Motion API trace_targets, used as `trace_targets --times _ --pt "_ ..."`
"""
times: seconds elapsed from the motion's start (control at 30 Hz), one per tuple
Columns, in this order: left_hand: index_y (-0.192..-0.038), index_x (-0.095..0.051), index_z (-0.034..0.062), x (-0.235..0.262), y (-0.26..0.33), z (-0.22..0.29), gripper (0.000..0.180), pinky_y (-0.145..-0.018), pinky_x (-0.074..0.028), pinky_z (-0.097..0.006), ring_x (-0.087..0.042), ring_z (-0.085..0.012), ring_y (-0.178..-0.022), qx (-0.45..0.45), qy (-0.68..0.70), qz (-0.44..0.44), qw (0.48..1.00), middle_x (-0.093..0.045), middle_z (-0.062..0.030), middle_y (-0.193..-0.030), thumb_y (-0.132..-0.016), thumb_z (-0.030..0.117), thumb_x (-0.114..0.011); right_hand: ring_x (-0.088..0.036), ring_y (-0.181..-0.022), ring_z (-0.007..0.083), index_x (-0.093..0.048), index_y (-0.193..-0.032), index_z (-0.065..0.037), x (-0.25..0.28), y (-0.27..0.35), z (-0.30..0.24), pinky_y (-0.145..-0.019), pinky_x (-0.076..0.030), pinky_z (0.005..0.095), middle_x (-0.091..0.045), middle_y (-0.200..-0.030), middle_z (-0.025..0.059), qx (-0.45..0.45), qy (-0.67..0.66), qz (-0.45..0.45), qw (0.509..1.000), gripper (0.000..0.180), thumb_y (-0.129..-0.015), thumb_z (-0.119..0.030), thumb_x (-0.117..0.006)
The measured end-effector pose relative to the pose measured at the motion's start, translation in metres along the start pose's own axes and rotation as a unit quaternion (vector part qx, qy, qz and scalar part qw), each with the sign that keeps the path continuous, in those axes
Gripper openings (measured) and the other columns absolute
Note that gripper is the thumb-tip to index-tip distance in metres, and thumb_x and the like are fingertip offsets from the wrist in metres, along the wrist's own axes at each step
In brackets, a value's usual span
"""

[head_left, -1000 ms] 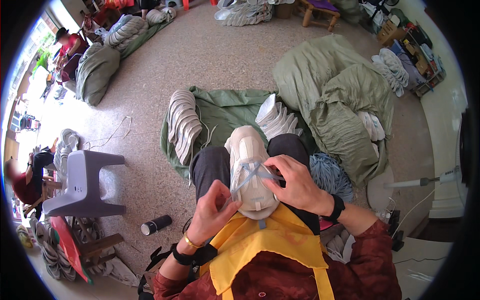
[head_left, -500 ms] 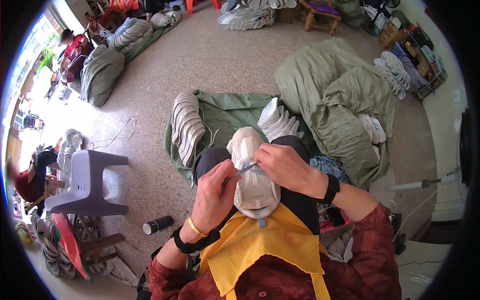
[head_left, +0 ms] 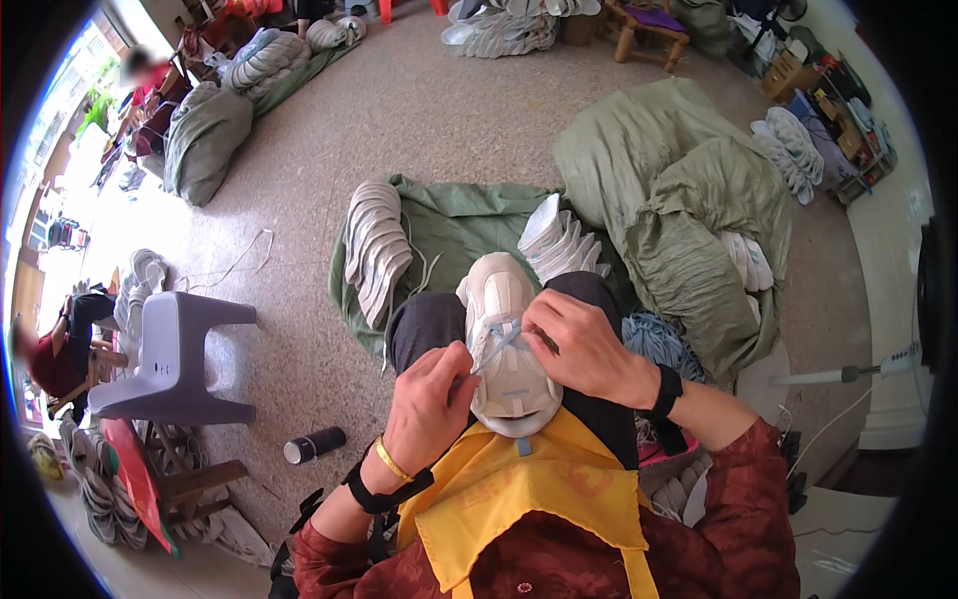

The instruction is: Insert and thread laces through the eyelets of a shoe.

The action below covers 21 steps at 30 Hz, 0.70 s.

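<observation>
A cream sneaker (head_left: 509,387) rests on my lap between my knees, its toe pointing away from me. A blue-grey shoelace (head_left: 502,337) crosses over the upper part of the shoe in a loop or loose knot. My left hand (head_left: 431,387) is closed at the shoe's left side, pinching one end of that lace. On the right, my right hand (head_left: 577,339) has its fingers curled together at the lace's other side; its fingertips partly hide what they grip. A yellow apron (head_left: 524,479) lies under the shoe's heel.
A green cloth (head_left: 459,240) on the floor holds stacked shoe uppers (head_left: 376,250). To the right lie a large green sack (head_left: 679,190) and a bundle of blue laces (head_left: 661,344). A grey plastic stool (head_left: 170,364) and a black bottle (head_left: 315,445) are at left. Two people sit farther off.
My hands have moved apart. The lace, which was pulled straight between my fingers, now forms a crossed loop on the shoe. The shoe stays in place.
</observation>
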<state>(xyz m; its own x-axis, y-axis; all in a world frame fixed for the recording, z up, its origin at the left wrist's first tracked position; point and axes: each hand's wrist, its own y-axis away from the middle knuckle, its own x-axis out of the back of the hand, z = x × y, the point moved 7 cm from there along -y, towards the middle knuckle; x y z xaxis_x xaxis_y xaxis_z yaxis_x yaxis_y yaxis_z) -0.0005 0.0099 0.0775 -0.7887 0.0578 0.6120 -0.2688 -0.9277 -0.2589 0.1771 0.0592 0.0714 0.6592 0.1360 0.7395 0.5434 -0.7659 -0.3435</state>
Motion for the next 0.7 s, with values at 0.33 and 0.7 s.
trace_targets --times 0.33,0.7 --pt "-0.091 -0.055 0.0011 -0.011 0.005 -0.01 0.015 -0.057 -0.048 -0.039 -0.062 -0.033 -0.063 0.035 0.048 0.006 0.998 -0.06 -0.0147 -0.075 -0.088 -0.003 -0.068 -0.063 -0.088 0.0332 -0.059 -0.089 -0.002 0.002 0.008 -0.005 -0.075 -0.053 0.0428 -0.059 -0.089 0.0125 -0.04 0.002 -0.02 0.999 0.016 -0.081 -0.004 -0.073" --pt "-0.094 -0.051 0.0008 -0.005 0.002 0.002 0.017 -0.063 -0.048 -0.044 -0.06 -0.039 -0.075 -0.035 -0.049 0.025 0.998 -0.057 -0.0157 -0.079 -0.086 -0.008 -0.064 -0.066 -0.083 0.0413 -0.057 -0.1 -0.001 0.0 0.013 -0.011 -0.069 -0.054 0.0475 -0.065 -0.093 0.017 -0.079 -0.054 -0.036 0.995 0.012 -0.09 -0.003 -0.065"
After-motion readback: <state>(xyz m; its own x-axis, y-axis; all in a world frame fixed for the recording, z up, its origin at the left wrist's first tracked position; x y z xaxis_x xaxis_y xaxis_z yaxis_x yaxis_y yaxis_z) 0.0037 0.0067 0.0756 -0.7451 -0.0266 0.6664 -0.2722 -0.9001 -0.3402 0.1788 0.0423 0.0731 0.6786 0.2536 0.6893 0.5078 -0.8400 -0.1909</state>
